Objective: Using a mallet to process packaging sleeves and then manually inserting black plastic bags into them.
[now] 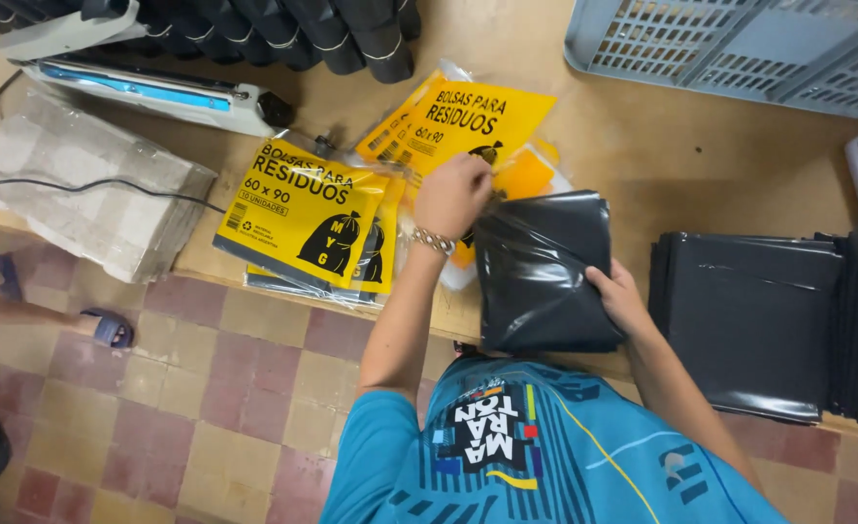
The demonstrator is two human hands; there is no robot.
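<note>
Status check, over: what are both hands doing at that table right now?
Left hand gripping top of folded black bag bundle. Right hand steadying its lower edge. Yellow-label packets lie just left; black bag stack right.

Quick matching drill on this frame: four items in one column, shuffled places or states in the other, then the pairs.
Items:
1. folded black bag
2. grey crate
3. heat sealer
4. yellow-labelled packets

Places or states:
A. top right corner of the table
B. held between the left hand and right hand
C. far left, beside the rolls of black bags
D. stacked at the table's near edge, left of the left forearm

Pairs: 1-B, 2-A, 3-C, 4-D
</note>
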